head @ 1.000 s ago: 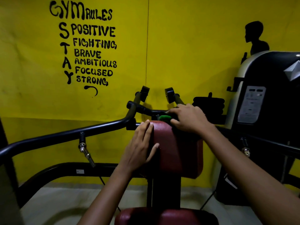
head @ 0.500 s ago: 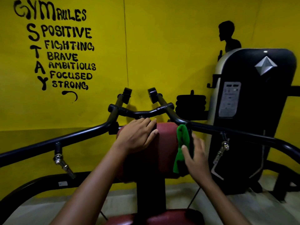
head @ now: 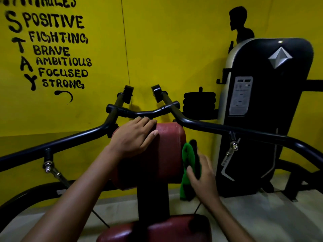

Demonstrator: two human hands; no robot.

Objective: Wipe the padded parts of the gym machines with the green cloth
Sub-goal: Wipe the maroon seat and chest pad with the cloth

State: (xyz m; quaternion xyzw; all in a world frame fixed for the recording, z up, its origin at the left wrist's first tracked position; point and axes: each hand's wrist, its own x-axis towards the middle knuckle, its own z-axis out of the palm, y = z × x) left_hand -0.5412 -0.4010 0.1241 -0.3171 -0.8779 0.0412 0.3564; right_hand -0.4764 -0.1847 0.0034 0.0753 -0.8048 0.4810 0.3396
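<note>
Head view: green cloth [head: 187,160] hanging vertically beside pad [head: 167,151].

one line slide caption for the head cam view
Right hand wipes the red pad's side with a green cloth; left hand steadies it.
</note>
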